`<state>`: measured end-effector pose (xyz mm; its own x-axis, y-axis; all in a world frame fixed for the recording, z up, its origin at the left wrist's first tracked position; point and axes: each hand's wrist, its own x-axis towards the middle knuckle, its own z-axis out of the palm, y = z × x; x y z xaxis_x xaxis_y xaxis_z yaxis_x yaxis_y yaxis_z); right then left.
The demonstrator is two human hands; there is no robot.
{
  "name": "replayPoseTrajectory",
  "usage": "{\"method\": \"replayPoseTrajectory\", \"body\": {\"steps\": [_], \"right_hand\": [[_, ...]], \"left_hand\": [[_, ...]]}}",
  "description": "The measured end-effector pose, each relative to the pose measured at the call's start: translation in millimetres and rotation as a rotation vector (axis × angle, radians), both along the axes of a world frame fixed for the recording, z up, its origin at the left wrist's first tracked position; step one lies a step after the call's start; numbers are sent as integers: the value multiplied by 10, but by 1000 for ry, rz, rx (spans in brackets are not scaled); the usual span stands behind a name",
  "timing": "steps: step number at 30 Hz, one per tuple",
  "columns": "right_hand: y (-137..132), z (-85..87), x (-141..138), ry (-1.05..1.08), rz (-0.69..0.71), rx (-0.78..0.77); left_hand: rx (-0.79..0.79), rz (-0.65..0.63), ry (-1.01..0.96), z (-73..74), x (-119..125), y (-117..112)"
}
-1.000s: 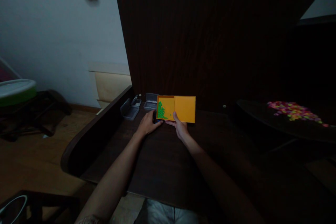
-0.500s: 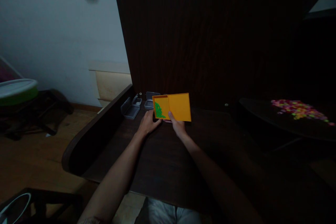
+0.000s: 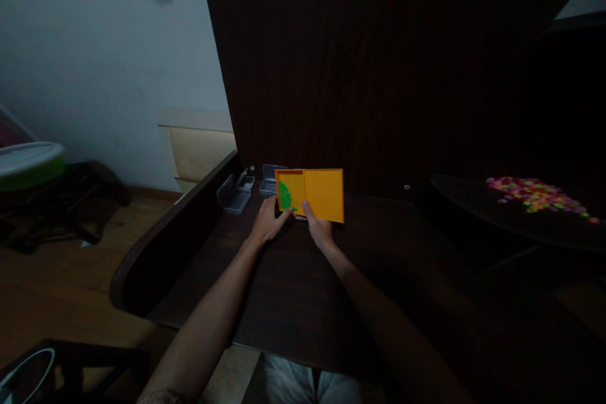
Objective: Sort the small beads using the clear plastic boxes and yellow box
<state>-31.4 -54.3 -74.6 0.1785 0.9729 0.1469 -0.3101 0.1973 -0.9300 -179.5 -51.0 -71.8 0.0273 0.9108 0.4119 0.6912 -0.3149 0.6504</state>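
A shallow yellow box [image 3: 324,194] is held above the dark table, its lid or cover lying over the right part and its left part uncovered. Small green pieces [image 3: 285,196], too small to name, are heaped along the left side of the uncovered part. My left hand [image 3: 269,221] grips the box's lower left corner, with the thumb at the near edge. Closed on the near edge around its middle is my right hand [image 3: 318,227], thumb on top and fingers underneath, mostly hidden.
Clear plastic cases [image 3: 235,201] with raised lids stand at the table's back left, another clear case [image 3: 267,187] just behind the box. A raised wooden side [image 3: 165,240] borders the table's left. Colourful small pieces [image 3: 540,196] lie on a dark surface at right.
The yellow box has tilted slightly, its right end dropping a little. The green pieces have gathered closer to the left side. My left thumb has moved up onto the box's near edge.
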Motion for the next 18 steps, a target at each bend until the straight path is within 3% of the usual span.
{"method": "replayPoseTrajectory", "body": {"steps": [9, 18], "right_hand": [[-40, -19, 1, -23, -38, 37], [-27, -16, 20, 19, -46, 3]], "left_hand": [[24, 82, -56, 45, 55, 46], [27, 44, -29, 68, 94, 139]]}}
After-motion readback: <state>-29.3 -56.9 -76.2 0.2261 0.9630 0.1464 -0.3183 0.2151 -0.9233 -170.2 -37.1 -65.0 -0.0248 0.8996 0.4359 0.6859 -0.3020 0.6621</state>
